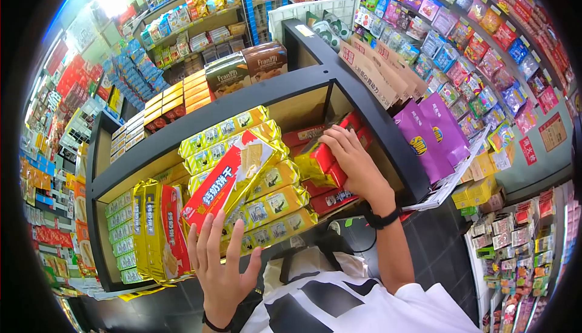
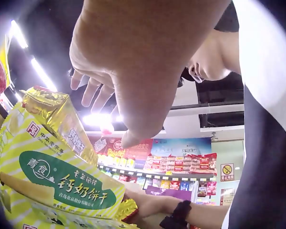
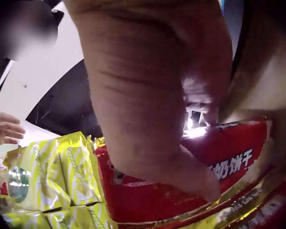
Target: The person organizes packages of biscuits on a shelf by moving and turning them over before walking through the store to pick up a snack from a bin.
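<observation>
Head view: left hand (image 1: 221, 272), spread open, props tilted red foil biscuit packet (image 1: 227, 178), probably so it won't slide; right hand (image 1: 354, 163) grips shelved red-and-gold foil pack (image 1: 320, 164).

A dark shelving unit (image 1: 364, 99) stands in the near middle on a dark tiled floor (image 1: 436, 248). The right wall is hung with racks of bright snack packets (image 1: 485, 48); more stocked shelves (image 1: 194, 23) stand far left. Strip lights (image 2: 26, 52) glare overhead from a dark ceiling (image 2: 52, 28).
</observation>
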